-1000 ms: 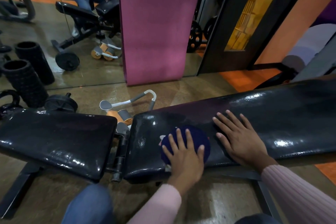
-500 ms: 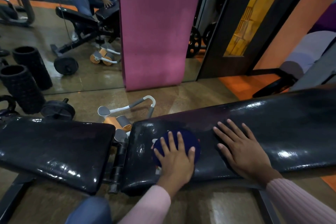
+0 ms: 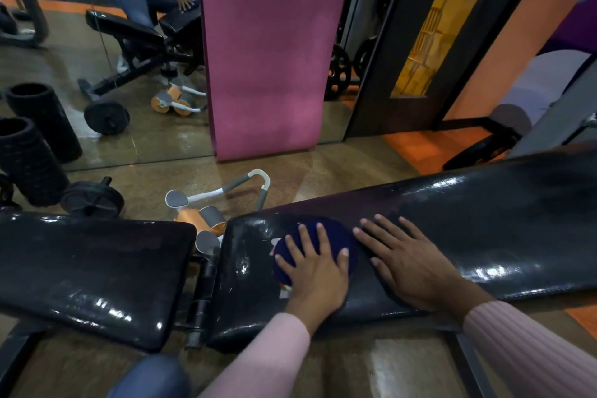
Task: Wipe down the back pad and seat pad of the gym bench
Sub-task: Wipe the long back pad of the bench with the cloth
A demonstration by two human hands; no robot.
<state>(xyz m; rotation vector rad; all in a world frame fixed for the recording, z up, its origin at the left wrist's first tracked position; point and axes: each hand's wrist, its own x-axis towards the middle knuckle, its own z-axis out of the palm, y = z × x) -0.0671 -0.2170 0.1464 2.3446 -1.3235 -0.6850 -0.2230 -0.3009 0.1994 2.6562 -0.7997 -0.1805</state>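
With my left hand point(image 3: 315, 271) spread flat on the blue cloth point(image 3: 326, 237) and my right hand point(image 3: 410, 263) open, bracing the back pad point(image 3: 484, 226) at centre frame, I'd press evenly and overlap strokes toward the seat pad point(image 3: 87, 265) at lower left.

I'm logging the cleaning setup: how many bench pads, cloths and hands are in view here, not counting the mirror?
Bench pads: 2, the seat pad and back pad
Cloths: 1, a blue cloth
Hands: 2, left hand and right hand
Total: 5
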